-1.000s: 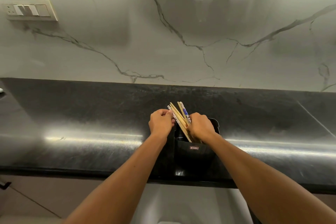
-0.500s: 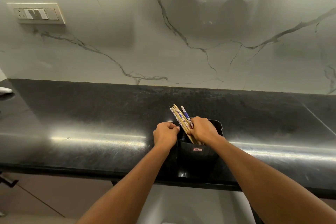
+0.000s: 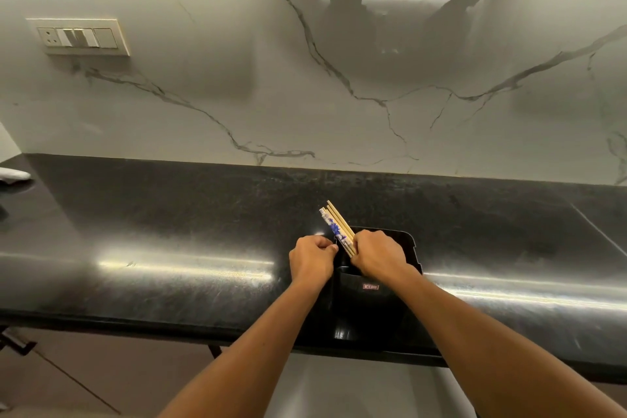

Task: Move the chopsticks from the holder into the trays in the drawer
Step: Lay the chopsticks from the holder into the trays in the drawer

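Head view: over the black holder (image 3: 369, 285) I had my right grip (image 3: 378, 256) closed around the chopsticks (image 3: 339, 229); my left grip (image 3: 312, 258), fisted, sat just beside them.

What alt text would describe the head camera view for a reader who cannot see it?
The right hand grips a bundle of chopsticks above a black holder on a dark counter. The left hand is closed beside them.
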{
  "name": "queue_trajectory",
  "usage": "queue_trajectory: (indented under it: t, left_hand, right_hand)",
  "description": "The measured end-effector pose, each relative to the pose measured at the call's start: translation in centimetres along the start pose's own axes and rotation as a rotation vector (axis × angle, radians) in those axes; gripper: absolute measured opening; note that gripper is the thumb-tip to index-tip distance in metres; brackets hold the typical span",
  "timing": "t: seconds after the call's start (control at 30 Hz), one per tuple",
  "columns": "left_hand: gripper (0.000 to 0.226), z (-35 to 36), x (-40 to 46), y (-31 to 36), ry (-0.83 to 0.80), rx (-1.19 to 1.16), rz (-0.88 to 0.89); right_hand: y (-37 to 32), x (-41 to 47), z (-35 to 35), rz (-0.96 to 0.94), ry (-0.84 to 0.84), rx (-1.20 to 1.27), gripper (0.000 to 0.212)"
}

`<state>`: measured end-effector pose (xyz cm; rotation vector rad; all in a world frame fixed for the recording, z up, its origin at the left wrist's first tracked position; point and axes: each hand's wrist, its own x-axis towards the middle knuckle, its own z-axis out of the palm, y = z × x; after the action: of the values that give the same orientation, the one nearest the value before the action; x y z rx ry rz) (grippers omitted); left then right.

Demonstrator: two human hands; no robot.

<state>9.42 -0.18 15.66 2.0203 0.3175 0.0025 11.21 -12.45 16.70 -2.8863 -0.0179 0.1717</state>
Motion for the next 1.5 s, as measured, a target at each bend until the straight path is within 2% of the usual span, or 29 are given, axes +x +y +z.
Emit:
queue_trajectory:
  t: [0.4,0.63,0.8,0.87,1.03,1.13,1.2,1.27,1.4,1.5]
  left_hand:
    - [0.014,0.3,-0.3,0.5,0.016,0.030,-0.002]
    - [0.014,0.1,-0.2,0.6,0.020,0.046,-0.014]
    - [0.013,0.1,-0.1,0.6,0.005,0.009,-0.037]
    - [0.014,0.0,-0.2,0.7,0.004,-0.011,-0.040]
    - [0.006,-0.3,-0.6,1.1,0.046,-0.033,0.002]
    - [0.025,-0.8,-1.5,2.4,0.048,-0.073,0.123]
    - [0.025,-1.1,-2.8,3.9,-0.016,-0.141,0.216]
    - [0.027,-1.2,-4.3,5.0,-0.189,-0.326,0.236]
    - [0.031,-1.4,-7.6,5.9,-0.676,-0.568,0.089]
    - [0.028,-1.2,-9.0,5.4,-0.856,-0.621,-0.006]
  right_hand:
    - [-0.2,-0.2,0.5,-0.019,0.036,-0.091,0.034]
    - [0.3,0.2,0.0,0.010,-0.002,0.006,0.032]
    - [1.5,1.2,-1.8,0.006,-0.080,0.178,0.034]
    - [1.9,1.2,-3.0,-0.006,-0.041,0.275,0.033]
    - [2.7,0.1,-8.8,-0.077,0.140,0.644,0.008]
    - [2.7,-1.3,-12.8,-0.121,0.176,0.831,0.008]
    - [2.6,-2.5,-15.1,-0.118,0.112,0.907,0.011]
    - [2.6,-3.6,-16.4,-0.093,-0.013,0.963,0.009]
    - [3.0,-5.3,-15.6,-0.042,-0.211,1.040,0.010]
    - [3.5,-6.2,-13.7,0.023,-0.319,1.132,0.011]
